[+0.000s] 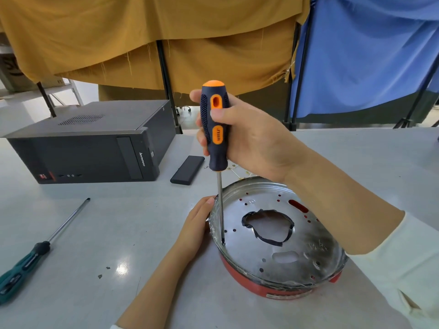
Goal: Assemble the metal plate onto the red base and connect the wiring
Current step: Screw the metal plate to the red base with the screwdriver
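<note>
A round metal plate (266, 248) with a ragged, tape-edged hole in its middle sits inside the red base (249, 280) on the white table. My right hand (247, 138) grips the blue and orange handle of a screwdriver (215, 124), held upright. Its tip stands on a screw at the plate's left edge. My left hand (196, 227) presses against the left rim of the base, fingers fairly straight. No wiring shows.
A black desktop computer case (90, 143) lies at the back left, with a flat black box (187, 170) beside it. A green-handled screwdriver (35, 252) lies on the table (107, 222) at the left. Small loose parts (240, 170) lie behind the base.
</note>
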